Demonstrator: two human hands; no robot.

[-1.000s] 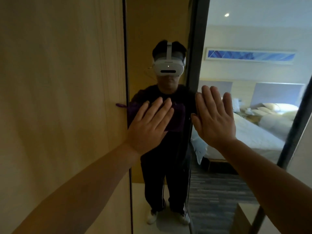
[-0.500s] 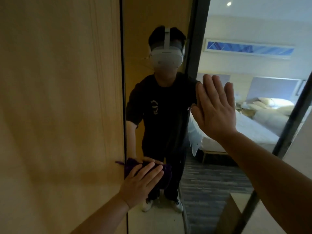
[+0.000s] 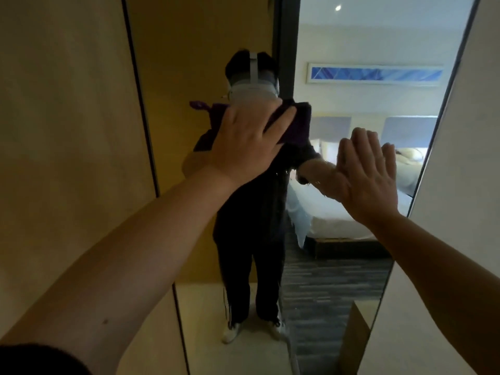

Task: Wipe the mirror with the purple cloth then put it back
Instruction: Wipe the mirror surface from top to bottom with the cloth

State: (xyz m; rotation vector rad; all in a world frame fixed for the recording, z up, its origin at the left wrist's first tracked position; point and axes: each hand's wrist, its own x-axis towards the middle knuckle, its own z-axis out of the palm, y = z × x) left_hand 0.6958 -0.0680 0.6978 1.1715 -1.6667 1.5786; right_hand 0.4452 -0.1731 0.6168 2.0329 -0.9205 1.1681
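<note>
A tall mirror [image 3: 351,36] fills the middle of the head view, between a wood panel on the left and a pale wall on the right. My left hand [image 3: 249,147] presses the purple cloth [image 3: 296,125] flat against the upper glass, fingers spread over it; a corner of the cloth sticks out to the left. My right hand [image 3: 365,177] rests flat on the glass lower right, fingers together, holding nothing. The mirror reflects a person in dark clothes wearing a white headset, partly hidden behind my left hand.
A wood panel [image 3: 67,131] borders the mirror's left dark edge. A pale wall [image 3: 465,158] stands on the right. The reflection shows a bed with white sheets [image 3: 324,212], striped carpet [image 3: 330,282] and a blue framed picture [image 3: 376,74].
My left hand with the cloth went from chest height down to the lower glass, then swept back up and right to head height. My right hand stayed flat on the glass.
</note>
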